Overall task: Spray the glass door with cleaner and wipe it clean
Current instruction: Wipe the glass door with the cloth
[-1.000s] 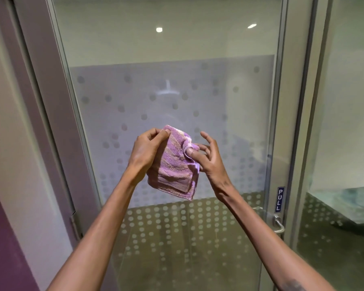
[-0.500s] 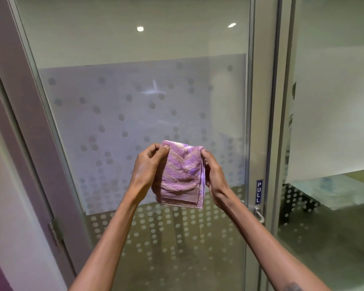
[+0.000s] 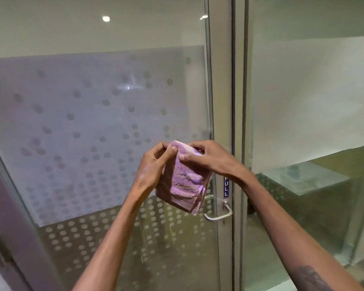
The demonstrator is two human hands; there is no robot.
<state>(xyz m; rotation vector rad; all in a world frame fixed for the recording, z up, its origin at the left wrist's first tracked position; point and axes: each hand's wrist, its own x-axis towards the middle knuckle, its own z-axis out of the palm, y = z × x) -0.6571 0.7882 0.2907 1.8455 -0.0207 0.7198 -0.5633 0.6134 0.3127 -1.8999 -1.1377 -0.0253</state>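
Evidently wiping has not begun: the left hand (image 3: 153,166) and right hand (image 3: 206,157) both pinch a folded purple cloth (image 3: 182,181) off the frosted glass door (image 3: 93,122); no spray bottle shows.

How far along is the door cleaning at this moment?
Done: nothing can be confirmed; no spray bottle is in view and no wet streaks can be made out on the glass door.
In hand: the left hand and right hand both grip a folded purple cloth, held off the glass near the door handle.
Left: wiping the pane.
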